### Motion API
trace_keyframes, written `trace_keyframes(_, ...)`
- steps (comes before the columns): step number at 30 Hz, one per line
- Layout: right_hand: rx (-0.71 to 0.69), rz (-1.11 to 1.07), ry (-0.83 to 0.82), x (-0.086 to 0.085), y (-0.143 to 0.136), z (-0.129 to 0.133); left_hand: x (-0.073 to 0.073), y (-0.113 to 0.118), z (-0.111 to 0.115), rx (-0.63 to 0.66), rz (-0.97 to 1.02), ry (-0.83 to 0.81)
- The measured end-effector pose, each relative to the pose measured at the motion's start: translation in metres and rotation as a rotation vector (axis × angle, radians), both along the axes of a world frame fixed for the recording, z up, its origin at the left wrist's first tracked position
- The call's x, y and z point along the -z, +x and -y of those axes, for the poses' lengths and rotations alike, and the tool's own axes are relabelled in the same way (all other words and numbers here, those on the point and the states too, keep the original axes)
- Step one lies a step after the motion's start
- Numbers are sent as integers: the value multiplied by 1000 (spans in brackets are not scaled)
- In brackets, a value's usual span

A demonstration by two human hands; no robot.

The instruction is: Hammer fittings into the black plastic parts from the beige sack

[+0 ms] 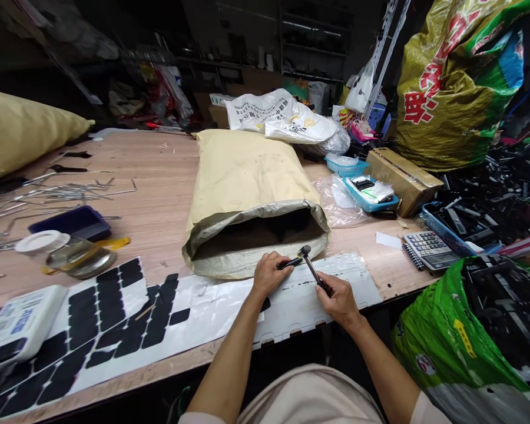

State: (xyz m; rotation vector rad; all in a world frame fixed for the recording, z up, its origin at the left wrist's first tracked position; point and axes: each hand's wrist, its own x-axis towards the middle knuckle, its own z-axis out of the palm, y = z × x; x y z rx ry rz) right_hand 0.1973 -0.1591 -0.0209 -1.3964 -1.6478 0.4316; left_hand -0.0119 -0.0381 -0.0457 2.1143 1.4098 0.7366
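In my right hand (339, 299) is a small hammer (311, 268) with a metal shaft and a dark handle, the fingers wrapped round its grip. Its dark head is up and to the left, close to my left hand (269, 274). My left fingers pinch a slim black part (290, 264), whose exact kind I cannot make out; a yellow-green spot shows near its tip. Both hands are above a worn white board (348, 282) at the table's front edge. Just beyond them a large tan woven sack (251, 171) lies with its mouth facing me, its inside dark.
Black adhesive pads on sheets (159, 318), a glass jar (82, 259), a navy tray (70, 222) and metal rods (88, 191) lie left. Right are blue baskets (371, 197), a cardboard box (401, 182), a calculator (430, 250) and a green sack of black parts (441, 324).
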Motion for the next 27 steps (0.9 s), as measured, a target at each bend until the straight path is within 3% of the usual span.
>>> trace_keyframes(5,18,120,76,2,-2,1,1,0,0,17,-21,22)
trace_keyframes(11,38,202,-5,9,1,0,1,1,1,5,-17,15)
trace_keyframes(21,-45,157,-50,7,-10,-2,0,1,-2,6,-39,-22)
trace_keyframes(27,-3,23,-107,10,2,-7,-2,2,1,0,-15,-24)
